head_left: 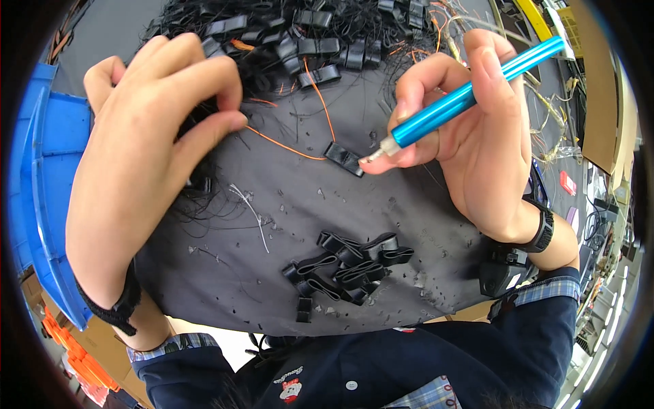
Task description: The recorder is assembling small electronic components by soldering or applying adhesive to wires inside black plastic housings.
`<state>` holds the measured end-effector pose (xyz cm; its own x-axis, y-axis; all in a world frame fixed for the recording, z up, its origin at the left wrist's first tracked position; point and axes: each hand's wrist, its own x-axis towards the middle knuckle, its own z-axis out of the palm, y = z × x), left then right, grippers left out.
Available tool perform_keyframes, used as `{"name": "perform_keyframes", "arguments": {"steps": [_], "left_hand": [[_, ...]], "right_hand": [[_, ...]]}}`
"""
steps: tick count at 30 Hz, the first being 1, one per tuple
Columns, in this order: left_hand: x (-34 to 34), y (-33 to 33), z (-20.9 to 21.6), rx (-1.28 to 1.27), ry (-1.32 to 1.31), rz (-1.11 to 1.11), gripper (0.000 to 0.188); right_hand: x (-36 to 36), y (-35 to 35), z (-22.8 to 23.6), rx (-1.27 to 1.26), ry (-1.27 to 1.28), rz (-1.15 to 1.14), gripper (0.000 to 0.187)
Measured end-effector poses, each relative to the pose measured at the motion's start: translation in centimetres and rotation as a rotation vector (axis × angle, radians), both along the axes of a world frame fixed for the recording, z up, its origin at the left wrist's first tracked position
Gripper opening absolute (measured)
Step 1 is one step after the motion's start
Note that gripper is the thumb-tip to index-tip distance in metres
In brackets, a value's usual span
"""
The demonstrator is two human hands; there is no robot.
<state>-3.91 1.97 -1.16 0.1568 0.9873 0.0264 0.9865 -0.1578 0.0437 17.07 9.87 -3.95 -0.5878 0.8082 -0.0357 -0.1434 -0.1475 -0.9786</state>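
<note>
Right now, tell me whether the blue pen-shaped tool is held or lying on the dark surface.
Held: the right hand grips the blue pen-shaped tool, its pale tip close to a black folded piece.

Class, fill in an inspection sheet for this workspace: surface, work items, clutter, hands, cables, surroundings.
Surface: dark grey cloth, strewn with small scraps.
Work items: black folded piece, an orange strand leading to it; blue pen-shaped tool.
Clutter: heap of black loops and fibres at the far side; black loop pile nearer the person; white thread.
Hands: left hand pinches the orange strand; right hand holds the blue pen-shaped tool.
Cables: dark cable at far right.
Surroundings: blue bins left, cardboard right, orange items lower left.
</note>
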Motion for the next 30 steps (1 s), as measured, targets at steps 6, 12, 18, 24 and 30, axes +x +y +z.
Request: {"name": "perform_keyframes", "arguments": {"steps": [6,12,18,24,30], "left_hand": [[3.3,-0.1,1.1,0.070,-0.171,-0.039,0.030],[4.6,-0.1,0.0,0.076,-0.167,-0.190,0.027],[4.2,-1.0,1.9,-0.167,-0.366,-0.292,0.021],[1.8,1.4,-0.7,0.253,-0.068,0.092,0.014],[2.7,1.8,-1.1,0.205,-0.124,0.072,0.014]], "right_hand": [[0.2,0.4,-0.1,-0.157,0.112,-0.100,0.026],[0.7,0.6,0.0,-0.237,0.192,-0.068,0.023],[1.5,1.9,-0.7,-0.342,0.350,0.050,0.021],[1.5,1.6,-0.7,-0.291,0.334,0.141,0.020],[1.4,1.6,-0.7,-0.290,0.333,0.123,0.019]]}}
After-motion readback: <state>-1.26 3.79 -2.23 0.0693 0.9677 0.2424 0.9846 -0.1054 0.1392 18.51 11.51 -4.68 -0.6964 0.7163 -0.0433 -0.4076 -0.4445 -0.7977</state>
